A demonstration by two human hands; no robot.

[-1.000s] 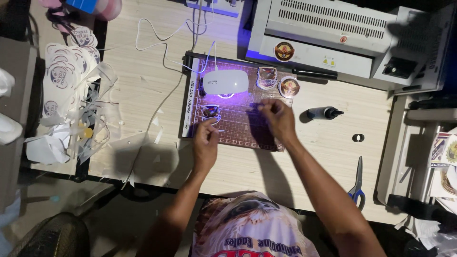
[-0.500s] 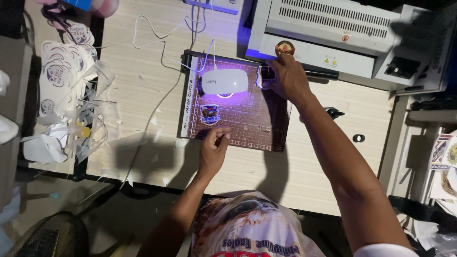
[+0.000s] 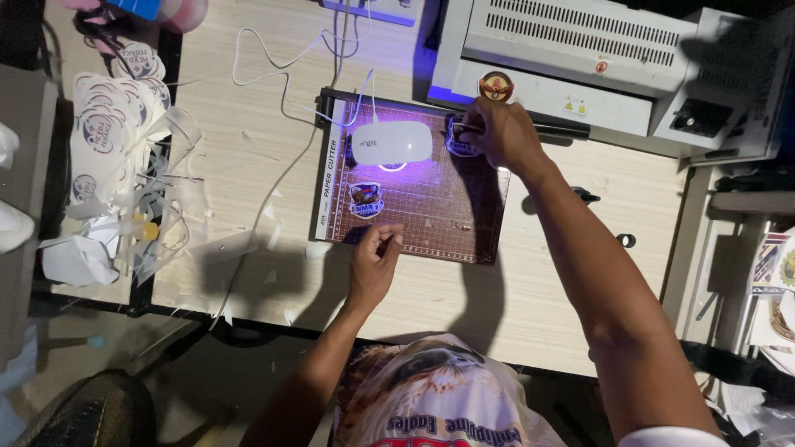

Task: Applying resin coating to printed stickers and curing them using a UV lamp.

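Right hand (image 3: 497, 132) pinched on a cut-out sticker (image 3: 458, 146) by the white UV lamp (image 3: 392, 142), seemingly placing it near the glow, while left hand (image 3: 374, 263), fingers curled together empty, steadies the cutting mat (image 3: 431, 223) front edge.

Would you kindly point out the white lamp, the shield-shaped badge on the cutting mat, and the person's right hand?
white lamp (image 3: 392, 142), head view, middle of its top shell.
shield-shaped badge (image 3: 365, 199), head view, its centre.
right hand (image 3: 497, 136), head view, back of the hand.
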